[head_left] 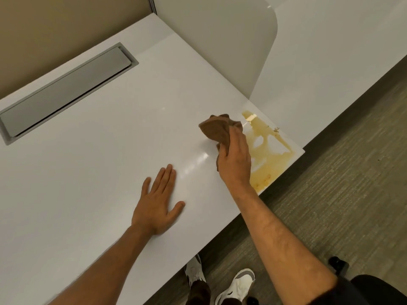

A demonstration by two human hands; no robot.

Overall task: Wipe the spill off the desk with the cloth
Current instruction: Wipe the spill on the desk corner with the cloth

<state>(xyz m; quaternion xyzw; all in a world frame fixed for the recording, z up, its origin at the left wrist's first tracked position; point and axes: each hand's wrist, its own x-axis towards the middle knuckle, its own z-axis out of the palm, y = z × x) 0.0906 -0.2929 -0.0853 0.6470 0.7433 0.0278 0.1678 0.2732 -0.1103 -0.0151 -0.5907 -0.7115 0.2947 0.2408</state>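
The desk is looking white and shiny. Right at the desk's far right corner, the spill is showing yellow-brown. Beside the spill, the cloth is looking brown. At the back of the desk, the cable flap is showing grey. Below the desk's edge, the carpet is showing grey-brown with thin stripes, and the shoes are looking white and grey.

Glossy smooth white desk, soft matt brown cloth, wet shiny yellowish spill, matt grey hatch
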